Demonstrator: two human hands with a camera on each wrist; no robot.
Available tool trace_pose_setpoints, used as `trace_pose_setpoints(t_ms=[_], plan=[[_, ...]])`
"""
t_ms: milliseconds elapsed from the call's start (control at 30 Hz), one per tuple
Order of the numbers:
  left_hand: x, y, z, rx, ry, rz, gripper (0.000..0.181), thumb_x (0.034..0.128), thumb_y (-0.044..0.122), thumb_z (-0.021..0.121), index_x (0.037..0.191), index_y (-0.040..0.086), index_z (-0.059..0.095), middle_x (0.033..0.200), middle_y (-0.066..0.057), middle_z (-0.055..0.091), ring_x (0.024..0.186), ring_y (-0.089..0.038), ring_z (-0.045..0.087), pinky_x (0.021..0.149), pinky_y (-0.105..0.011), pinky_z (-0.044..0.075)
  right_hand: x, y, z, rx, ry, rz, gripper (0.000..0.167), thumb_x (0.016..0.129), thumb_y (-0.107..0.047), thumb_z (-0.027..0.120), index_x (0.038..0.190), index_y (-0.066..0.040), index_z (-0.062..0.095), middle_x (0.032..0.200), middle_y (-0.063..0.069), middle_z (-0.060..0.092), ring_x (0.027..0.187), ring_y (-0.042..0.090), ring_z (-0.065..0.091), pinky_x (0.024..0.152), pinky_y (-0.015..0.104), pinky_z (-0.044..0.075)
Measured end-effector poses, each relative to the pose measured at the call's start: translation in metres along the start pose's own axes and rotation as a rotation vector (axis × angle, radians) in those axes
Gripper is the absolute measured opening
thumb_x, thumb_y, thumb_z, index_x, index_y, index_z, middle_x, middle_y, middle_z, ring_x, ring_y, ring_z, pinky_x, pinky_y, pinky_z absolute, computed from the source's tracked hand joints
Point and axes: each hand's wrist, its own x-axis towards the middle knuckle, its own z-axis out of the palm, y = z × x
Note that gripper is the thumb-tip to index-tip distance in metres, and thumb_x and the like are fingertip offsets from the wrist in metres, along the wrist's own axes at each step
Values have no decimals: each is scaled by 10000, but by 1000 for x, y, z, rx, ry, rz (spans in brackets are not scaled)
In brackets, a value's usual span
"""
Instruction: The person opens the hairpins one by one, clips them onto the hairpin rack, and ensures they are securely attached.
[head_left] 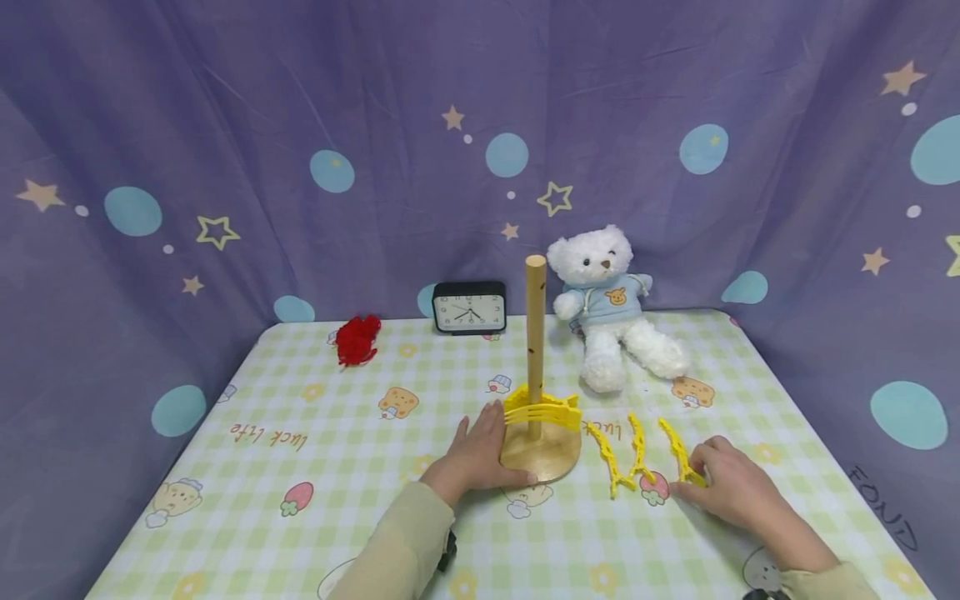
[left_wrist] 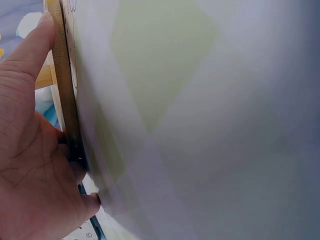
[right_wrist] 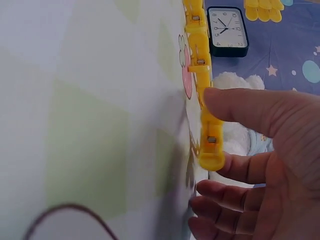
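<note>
Yellow clip (head_left: 678,451) | right hand (head_left: 733,485) pinches near end | left hand (head_left: 474,458), thumb splayed, grips wooden base (head_left: 543,461)

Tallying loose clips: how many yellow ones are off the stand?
3: the inner clip, nearest the stand; the middle clip; the outer clip, pinched by the right hand.

The green-checked table (head_left: 337,500) has a fuzzy red bundle (head_left: 356,340), boxy black clock (head_left: 470,310) and fluffy white bear (head_left: 611,307) along its far side; nearer, a round-based wooden stand (head_left: 540,460) and three curved yellow clips (head_left: 639,450).
</note>
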Motion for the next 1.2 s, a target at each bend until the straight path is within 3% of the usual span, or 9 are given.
trace_pose_setpoints(t_ms=[200, 367, 600, 733, 867, 1033, 1100, 1200], plan=[[1, -1, 1, 1, -2, -5, 1217, 748, 756, 623, 1564, 39, 75, 1634, -92, 23, 1496, -221, 15, 1192, -479, 19, 3, -1, -2, 84, 61, 29, 397, 805, -403, 770, 891, -76, 562, 782, 16, 493, 643, 163, 415, 569, 317, 373], [1, -1, 0, -3, -5, -8, 1214, 750, 754, 623, 1565, 41, 76, 1635, -92, 22, 1496, -221, 15, 1192, -479, 20, 4, -5, -6, 182, 160, 7, 361, 846, -315, 754, 1038, -60, 586, 855, 39, 615, 568, 144, 404, 520, 299, 359], [0, 0, 0, -12, -9, -11, 1209, 750, 754, 624, 1565, 43, 83, 1635, -91, 23, 1496, -222, 15, 1192, -478, 18, 4, -16, -13, 253, 280, -10, 320, 875, -261, 728, 1132, -107, 615, 880, 41, 631, 670, 149, 480, 554, 305, 383], [0, -1, 0, -15, -12, -9, 1208, 756, 744, 628, 1564, 38, 71, 1634, -95, 16, 1496, -220, 6, 1192, -479, 6, 6, -18, -15, 271, 329, -61, 316, 907, -263, 701, 1173, -112, 621, 935, 60, 657, 634, 105, 507, 531, 287, 406], [2, -3, 3, -15, -13, -10, 1222, 750, 746, 632, 1564, 43, 54, 1634, -92, 4, 1495, -210, -11, 1191, -475, -8, 7, -22, -17, 297, 370, -130, 340, 939, -233, 667, 1247, -103, 603, 871, 22, 624, 603, 71, 512, 519, 266, 427], [4, -4, 6, -20, 1, -7, 1230, 740, 758, 628, 1566, 53, 50, 1631, -75, -8, 1493, -200, -14, 1189, -479, -13, 7, -30, -19, 323, 458, -221, 360, 950, -154, 648, 1301, -97, 592, 816, -16, 611, 676, 50, 548, 572, 244, 475], [4, -4, 6, -21, 8, -5, 1223, 744, 752, 631, 1565, 49, 59, 1632, -78, -2, 1494, -205, -5, 1188, -485, -8, 8, -33, -19, 337, 494, -253, 370, 951, -109, 637, 1318, -88, 589, 894, 16, 650, 701, 42, 554, 600, 229, 481], [3, -2, 5, -14, 3, -7, 1218, 750, 743, 632, 1565, 48, 53, 1632, -80, -3, 1494, -205, -7, 1189, -483, -9, 10, -38, -21, 377, 524, -281, 375, 966, -67, 601, 1340, -79, 578, 882, 16, 654, 669, 39, 527, 553, 222, 448]])
